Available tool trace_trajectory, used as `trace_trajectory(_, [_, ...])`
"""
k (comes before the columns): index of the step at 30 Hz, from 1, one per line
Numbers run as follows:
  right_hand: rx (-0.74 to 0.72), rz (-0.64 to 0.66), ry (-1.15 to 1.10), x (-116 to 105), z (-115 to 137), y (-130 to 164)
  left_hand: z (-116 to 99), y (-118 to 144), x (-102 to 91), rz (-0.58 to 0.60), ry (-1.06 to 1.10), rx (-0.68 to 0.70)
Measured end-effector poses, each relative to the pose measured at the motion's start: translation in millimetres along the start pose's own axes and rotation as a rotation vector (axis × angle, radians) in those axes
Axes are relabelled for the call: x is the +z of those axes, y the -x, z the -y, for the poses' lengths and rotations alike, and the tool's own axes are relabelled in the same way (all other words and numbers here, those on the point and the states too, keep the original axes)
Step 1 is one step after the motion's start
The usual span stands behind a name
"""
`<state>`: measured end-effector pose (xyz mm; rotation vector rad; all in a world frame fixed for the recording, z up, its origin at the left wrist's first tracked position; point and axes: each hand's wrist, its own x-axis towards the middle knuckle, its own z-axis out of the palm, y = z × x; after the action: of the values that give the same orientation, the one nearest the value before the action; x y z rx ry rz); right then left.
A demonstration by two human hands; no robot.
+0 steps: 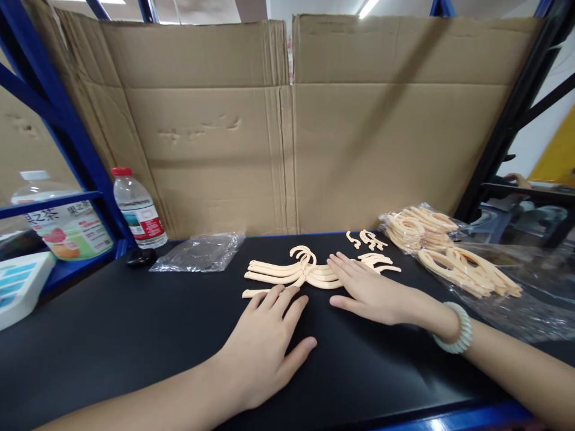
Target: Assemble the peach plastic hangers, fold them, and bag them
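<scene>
Several cream plastic hangers [281, 272] lie fanned together flat on the black tabletop [179, 335], hooks pointing away from me. My left hand [269, 338] is palm down with fingers apart, its fingertips at the near edge of the hangers. Over their right side rests my right hand [366, 287], fingers stretched out and thumb apart, hiding part of the arms. Whether it presses on them I cannot tell. Just beyond that hand are loose curved cream pieces [377, 259]. Farther back sit several small cream hooks [371, 240].
At right, clear bags [534, 299] lie with cream hanger parts [467, 269] and a packed bundle [417, 227]. A flat clear bag [197, 252] lies at left, near a red-capped water bottle [139, 209] and a black object [141, 257]. Cardboard panels [215, 143] wall the back.
</scene>
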<state>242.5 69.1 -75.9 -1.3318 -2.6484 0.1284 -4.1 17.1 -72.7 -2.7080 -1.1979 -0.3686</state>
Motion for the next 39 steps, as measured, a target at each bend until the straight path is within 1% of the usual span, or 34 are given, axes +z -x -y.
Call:
trace_trajectory(3, [0.014, 0.03, -0.009, 6.0, -2.2, -0.9, 3.1, -0.6, 1.4, -0.017, 0.019, -0.002])
trace_trajectory(10, [0.029, 0.016, -0.008, 13.6, -11.4, -6.7, 8.7, -5.0, -2.7, 0.054, 0.076, -0.022])
trace_trajectory(17, [0.064, 0.034, -0.029, 13.0, -14.1, -12.4, 16.7, -10.0, 1.1, 0.075, 0.097, -0.032])
trace_trajectory(29, [0.005, -0.012, -0.035, 16.3, -32.5, -20.9, 23.1, -13.9, 4.7, 0.074, 0.183, 0.014])
trace_trajectory(37, [0.045, 0.03, -0.043, 14.0, -28.1, -20.7, 24.7, -13.8, 5.4, 0.08, 0.193, 0.017])
trace_trajectory(39, [0.04, -0.027, -0.055, 11.0, -30.3, -23.5, 25.1, -13.5, 5.9, 0.069, 0.196, 0.016])
